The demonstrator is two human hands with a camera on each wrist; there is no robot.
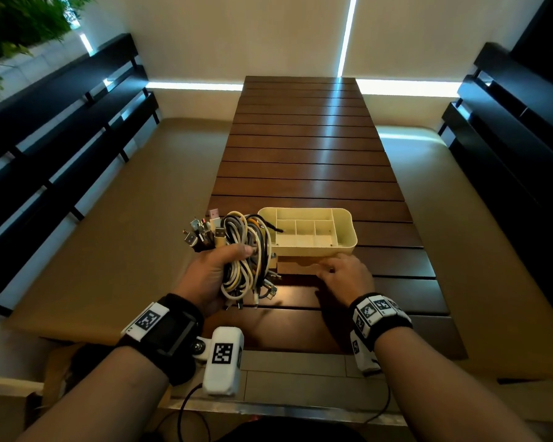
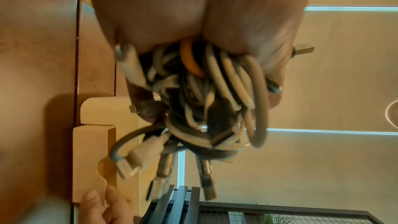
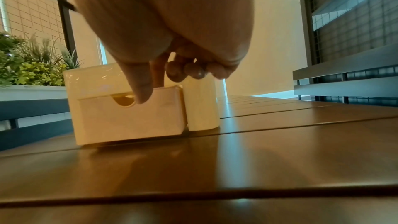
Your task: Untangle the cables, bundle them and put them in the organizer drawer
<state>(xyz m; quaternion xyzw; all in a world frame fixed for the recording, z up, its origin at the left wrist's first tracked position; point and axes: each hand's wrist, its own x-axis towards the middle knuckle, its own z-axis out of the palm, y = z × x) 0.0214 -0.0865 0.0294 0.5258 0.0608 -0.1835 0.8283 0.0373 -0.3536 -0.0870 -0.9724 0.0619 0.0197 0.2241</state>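
A tangled bundle of white, grey, black and orange cables (image 1: 246,260) fills my left hand (image 1: 209,272), which grips it above the table's near left edge. Plugs stick out above and below the fist. From the left wrist, the cables (image 2: 204,100) hang from the palm (image 2: 193,6). The cream organizer (image 1: 348,247) has open compartments on top. Its drawer (image 1: 297,266) stands a little way out at the front. My right hand (image 3: 150,89) pinches the drawer front (image 3: 129,118) at its finger notch, thumb outside and forefinger behind the panel.
The organizer sits on a long dark slatted wooden table (image 1: 310,148). Tan padded benches (image 1: 125,218) with black slat backs run along both sides. A black cable end (image 1: 273,227) lies across the organizer's left compartment. Plants (image 3: 32,67) stand at the left.
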